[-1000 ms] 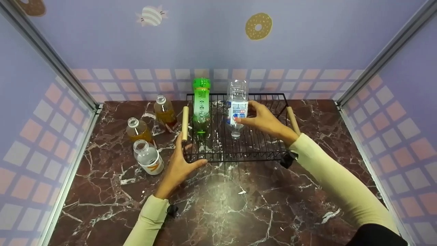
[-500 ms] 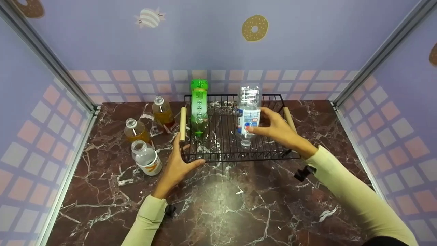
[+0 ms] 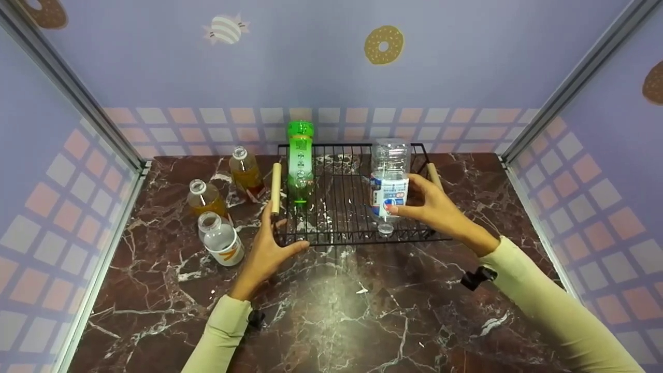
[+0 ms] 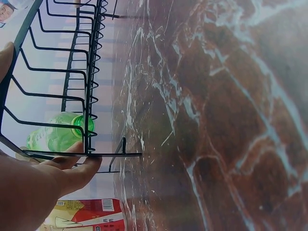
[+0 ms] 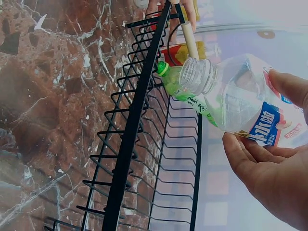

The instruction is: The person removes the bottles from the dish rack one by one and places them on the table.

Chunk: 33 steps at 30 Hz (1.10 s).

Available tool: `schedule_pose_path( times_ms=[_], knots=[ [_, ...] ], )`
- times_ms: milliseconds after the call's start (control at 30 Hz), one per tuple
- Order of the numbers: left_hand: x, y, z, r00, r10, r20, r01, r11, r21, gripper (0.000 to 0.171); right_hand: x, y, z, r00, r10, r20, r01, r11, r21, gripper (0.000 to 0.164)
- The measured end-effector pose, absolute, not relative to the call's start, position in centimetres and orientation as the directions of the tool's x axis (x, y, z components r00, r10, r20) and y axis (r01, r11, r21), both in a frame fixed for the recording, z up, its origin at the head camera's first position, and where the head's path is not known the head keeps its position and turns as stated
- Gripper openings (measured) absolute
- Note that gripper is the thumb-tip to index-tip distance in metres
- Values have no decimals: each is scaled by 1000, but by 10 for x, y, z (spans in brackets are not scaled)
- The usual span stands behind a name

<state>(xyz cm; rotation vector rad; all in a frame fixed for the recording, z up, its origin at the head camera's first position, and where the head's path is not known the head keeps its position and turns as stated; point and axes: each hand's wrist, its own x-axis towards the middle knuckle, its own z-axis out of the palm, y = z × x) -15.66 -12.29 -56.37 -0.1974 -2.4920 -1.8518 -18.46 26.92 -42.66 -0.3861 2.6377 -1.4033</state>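
My right hand (image 3: 432,210) grips a clear plastic bottle (image 3: 391,166) with a blue and white label. The bottle is upside down, its uncapped mouth tilted down above the right part of a black wire rack (image 3: 342,242). My left hand (image 3: 269,254) holds the rack's left front corner, thumb along the front and fingers about the side below the wooden handle (image 3: 276,189). A green plastic bottle (image 3: 300,155) stands neck down in the rack's left end; its green cap (image 5: 162,67) shows in the right wrist view.
Left of the rack stand two bottles with an amber tint, one farther back (image 3: 246,173) and one nearer (image 3: 204,199), beside a clear bottle (image 3: 220,241) with a white label. A second wooden handle (image 3: 434,176) is at the rack's right end. Patterned walls enclose the marble-look table (image 3: 331,311).
My right hand has carried the clear bottle to the right and nearer to me over the rack. The left hand keeps its place on the rack's corner.
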Motion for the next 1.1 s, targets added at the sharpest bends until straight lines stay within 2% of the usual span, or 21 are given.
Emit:
schedule_pose_path(
  times_ms=[467, 800, 1100],
  knots=[
    [-157, -123, -564, -992, 89, 91, 113, 296, 948, 136, -173, 283, -436, -939, -343, 23, -160, 376, -913, 79],
    [-156, -125, -565, -994, 83, 76, 97, 302, 948, 138, -166, 288, -435, -939, -343, 7, -168, 443, -881, 90],
    [-156, -124, -564, -991, 94, 94, 119, 304, 945, 134, -163, 288, -431, -935, -355, 24, -206, 487, -849, 88]
  ],
)
